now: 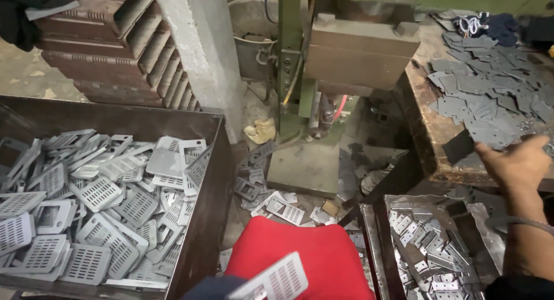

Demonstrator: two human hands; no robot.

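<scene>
My right hand [515, 162] reaches over the edge of a worn workbench [426, 127] at the right and grips a dark flat metal plate [459, 146] just off the bench's corner. Behind it, a pile of similar grey blanks [490, 92] covers the bench top. At the bottom edge a perforated grey plate [271, 281] juts up over a red cushion [314, 251], beside a dark sleeve [210, 288]. My left hand itself is hidden.
A large dark bin [210, 179] at the left holds several slotted grey plates. A smaller tray [433, 248] of little metal pieces sits at lower right. A green press [300, 75] stands ahead, with scattered plates on the floor [271, 202]. Stacked brown crates [115, 40] are at upper left.
</scene>
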